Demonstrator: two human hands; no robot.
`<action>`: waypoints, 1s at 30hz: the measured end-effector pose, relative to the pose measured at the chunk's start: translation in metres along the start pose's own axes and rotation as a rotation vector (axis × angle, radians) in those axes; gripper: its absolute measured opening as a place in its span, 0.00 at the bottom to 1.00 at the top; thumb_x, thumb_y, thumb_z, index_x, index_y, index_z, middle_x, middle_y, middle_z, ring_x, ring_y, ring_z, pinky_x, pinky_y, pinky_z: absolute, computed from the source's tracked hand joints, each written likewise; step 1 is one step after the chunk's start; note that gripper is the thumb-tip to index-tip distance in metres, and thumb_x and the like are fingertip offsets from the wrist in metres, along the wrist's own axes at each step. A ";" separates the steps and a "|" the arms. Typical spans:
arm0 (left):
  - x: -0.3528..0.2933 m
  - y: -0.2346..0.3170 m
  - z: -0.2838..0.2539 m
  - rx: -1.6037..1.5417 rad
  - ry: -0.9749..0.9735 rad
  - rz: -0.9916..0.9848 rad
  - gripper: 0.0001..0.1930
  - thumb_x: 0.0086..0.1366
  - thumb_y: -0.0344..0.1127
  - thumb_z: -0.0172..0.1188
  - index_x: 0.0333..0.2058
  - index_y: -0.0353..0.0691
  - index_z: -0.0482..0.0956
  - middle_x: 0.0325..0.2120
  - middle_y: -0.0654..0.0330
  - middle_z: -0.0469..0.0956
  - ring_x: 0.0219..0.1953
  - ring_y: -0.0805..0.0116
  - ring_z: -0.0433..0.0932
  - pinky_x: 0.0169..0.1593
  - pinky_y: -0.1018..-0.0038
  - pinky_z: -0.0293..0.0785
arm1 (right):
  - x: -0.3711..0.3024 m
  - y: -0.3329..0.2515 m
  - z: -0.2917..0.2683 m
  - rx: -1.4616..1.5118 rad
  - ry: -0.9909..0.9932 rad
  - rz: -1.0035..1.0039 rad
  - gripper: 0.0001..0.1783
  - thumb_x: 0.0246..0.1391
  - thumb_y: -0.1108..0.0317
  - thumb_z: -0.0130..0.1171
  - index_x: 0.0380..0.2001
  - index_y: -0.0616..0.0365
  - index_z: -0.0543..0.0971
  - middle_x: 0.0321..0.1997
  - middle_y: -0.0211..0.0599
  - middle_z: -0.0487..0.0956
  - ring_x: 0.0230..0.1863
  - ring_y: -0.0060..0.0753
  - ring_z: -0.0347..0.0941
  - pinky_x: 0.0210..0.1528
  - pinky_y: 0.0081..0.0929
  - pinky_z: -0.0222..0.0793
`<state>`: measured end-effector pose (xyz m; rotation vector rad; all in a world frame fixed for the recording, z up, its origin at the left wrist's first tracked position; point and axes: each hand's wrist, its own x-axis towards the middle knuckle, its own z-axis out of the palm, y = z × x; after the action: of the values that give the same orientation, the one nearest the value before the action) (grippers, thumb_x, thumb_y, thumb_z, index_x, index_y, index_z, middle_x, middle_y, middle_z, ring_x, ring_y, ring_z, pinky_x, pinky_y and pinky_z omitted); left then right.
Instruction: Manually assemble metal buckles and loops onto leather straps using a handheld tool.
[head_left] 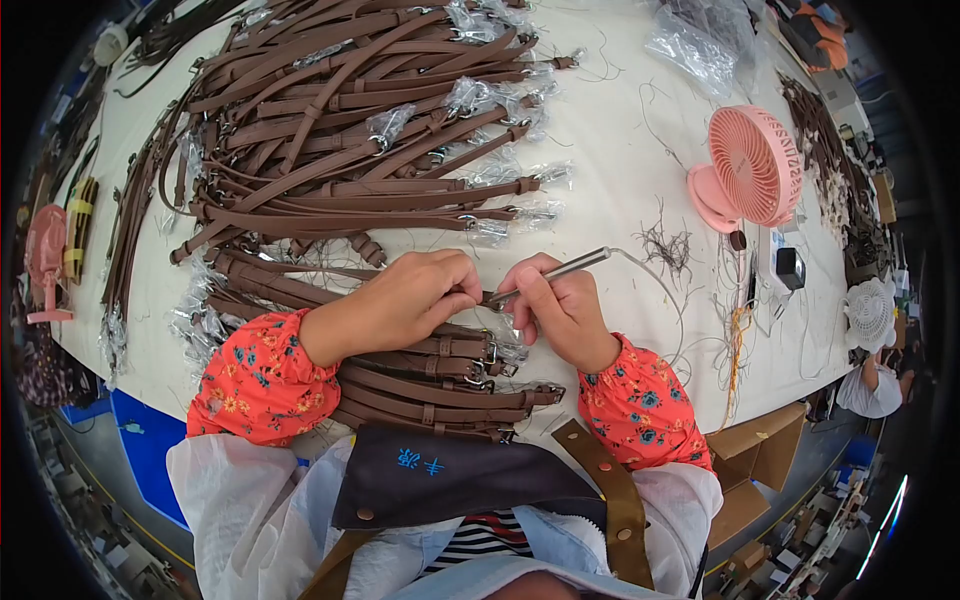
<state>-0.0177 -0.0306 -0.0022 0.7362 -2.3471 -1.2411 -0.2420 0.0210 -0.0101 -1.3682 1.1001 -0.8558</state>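
Observation:
Over the near middle of the table, my left hand pinches the end of a brown leather strap, most of it hidden by my fingers. Close against it, my right hand is closed round a slim metal pen-shaped tool with a thin pale cord running from its upper end. The tool's lower end points at the strap between my fingertips. Beneath my hands lies a row of brown buckled straps, with clear plastic film about some buckles. A large heap of similar straps spreads beyond my left hand.
A pink desk fan stands to the right, near loose dark threads and a small black-topped box. Clear plastic bags lie at the far right. A cardboard box sits below the table's right edge. Another pink fan is at far left.

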 end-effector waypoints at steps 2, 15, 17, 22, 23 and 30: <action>0.000 0.000 0.000 -0.006 -0.001 0.001 0.04 0.61 0.26 0.57 0.34 0.33 0.72 0.30 0.50 0.75 0.33 0.48 0.75 0.36 0.60 0.71 | 0.000 0.001 0.000 -0.002 0.001 -0.010 0.27 0.70 0.58 0.43 0.25 0.69 0.78 0.27 0.35 0.77 0.16 0.18 0.69 0.27 0.18 0.70; -0.002 0.000 0.001 0.055 -0.074 0.094 0.11 0.55 0.20 0.56 0.37 0.41 0.75 0.34 0.56 0.70 0.40 0.56 0.73 0.42 0.66 0.72 | 0.004 0.002 0.000 0.267 0.154 0.016 0.24 0.70 0.55 0.41 0.33 0.68 0.74 0.22 0.34 0.75 0.17 0.23 0.72 0.25 0.21 0.72; -0.002 0.001 0.002 0.141 -0.099 0.143 0.13 0.54 0.20 0.57 0.37 0.42 0.76 0.34 0.57 0.69 0.41 0.57 0.72 0.43 0.66 0.72 | 0.004 0.001 -0.001 0.238 0.138 0.040 0.23 0.71 0.55 0.38 0.39 0.67 0.71 0.18 0.34 0.73 0.15 0.24 0.71 0.30 0.25 0.77; -0.001 0.011 0.003 0.342 -0.179 0.152 0.10 0.55 0.24 0.54 0.37 0.43 0.76 0.31 0.57 0.68 0.38 0.57 0.72 0.40 0.65 0.71 | 0.003 0.001 -0.001 0.254 0.147 0.046 0.23 0.71 0.54 0.39 0.39 0.66 0.71 0.18 0.34 0.73 0.16 0.25 0.72 0.28 0.24 0.76; -0.001 0.010 0.003 0.342 -0.179 0.153 0.10 0.55 0.24 0.54 0.37 0.43 0.76 0.31 0.57 0.68 0.38 0.57 0.72 0.40 0.65 0.71 | 0.003 0.001 -0.001 0.254 0.148 0.046 0.23 0.71 0.54 0.39 0.39 0.66 0.71 0.18 0.34 0.73 0.16 0.25 0.72 0.28 0.24 0.76; 0.000 0.000 0.003 0.294 -0.115 0.152 0.04 0.61 0.26 0.53 0.33 0.37 0.68 0.30 0.54 0.70 0.37 0.52 0.73 0.42 0.63 0.69 | 0.004 0.004 -0.002 0.224 0.127 0.022 0.23 0.71 0.54 0.40 0.38 0.66 0.72 0.18 0.33 0.73 0.16 0.23 0.72 0.28 0.22 0.76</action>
<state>-0.0189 -0.0285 -0.0032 0.5732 -2.6594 -0.9082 -0.2430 0.0166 -0.0142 -1.1266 1.0782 -1.0281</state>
